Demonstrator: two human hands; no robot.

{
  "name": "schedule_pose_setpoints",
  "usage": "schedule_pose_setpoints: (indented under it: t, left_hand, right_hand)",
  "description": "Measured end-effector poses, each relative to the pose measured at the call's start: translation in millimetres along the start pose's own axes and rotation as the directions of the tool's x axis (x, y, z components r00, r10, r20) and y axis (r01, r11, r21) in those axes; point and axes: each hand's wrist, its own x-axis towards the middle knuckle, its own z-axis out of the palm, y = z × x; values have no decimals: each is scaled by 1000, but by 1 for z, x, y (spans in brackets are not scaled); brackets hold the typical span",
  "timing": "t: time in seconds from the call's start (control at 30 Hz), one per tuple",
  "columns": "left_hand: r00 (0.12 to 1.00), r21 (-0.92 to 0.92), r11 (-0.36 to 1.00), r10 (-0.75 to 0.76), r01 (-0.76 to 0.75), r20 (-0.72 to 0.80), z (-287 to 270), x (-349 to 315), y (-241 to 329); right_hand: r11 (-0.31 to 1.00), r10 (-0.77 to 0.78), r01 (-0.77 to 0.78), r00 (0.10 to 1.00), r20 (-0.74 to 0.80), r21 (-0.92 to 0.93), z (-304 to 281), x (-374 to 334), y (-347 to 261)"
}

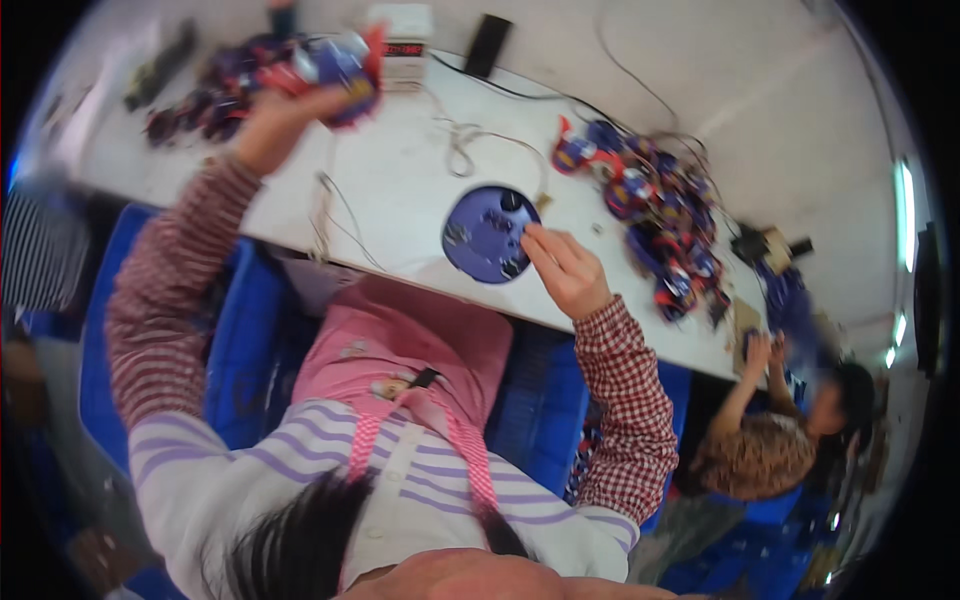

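Far out at the upper left, my left hand (285, 120) is closed on a shiny red-and-purple plastic piece (345, 75), blurred by motion. A pile of similar purple and red pieces (225, 85) lies just beyond that hand. In front of me on the white table is a round purple dish (465, 255) with several small dark and shiny parts in it. At the right rim of this dish, my right hand (572, 272) has thumb and fingers pinched together. Anything between those fingertips is too small to tell.
Another heap of red-and-purple pieces (640, 205) covers the table's right side. A white box (405, 48), a black flat object (488, 47) and loose cables (480, 135) are toward the wall. Blue crates (235, 340) stand below the edge. A co-worker (755, 450) works at right.
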Motion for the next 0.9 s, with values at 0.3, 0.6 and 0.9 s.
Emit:
schedule_pose_setpoints:
  t: [0.3, 0.6, 0.9]
  left_hand:
    - [895, 67, 897, -441, 437, 62, -62, -14, -133]
    - [828, 284, 814, -552, 507, 103, -96, -7, -159]
    - [899, 72, 953, -250, 294, -359, -87, -63, -148]
  right_hand:
    - [972, 176, -200, 967, 185, 121, 103, -38, 11]
    - [925, 371, -379, 916, 154, 20, 105, -32, 4]
    - [282, 950, -926, 306, 61, 253, 85, -44, 47]
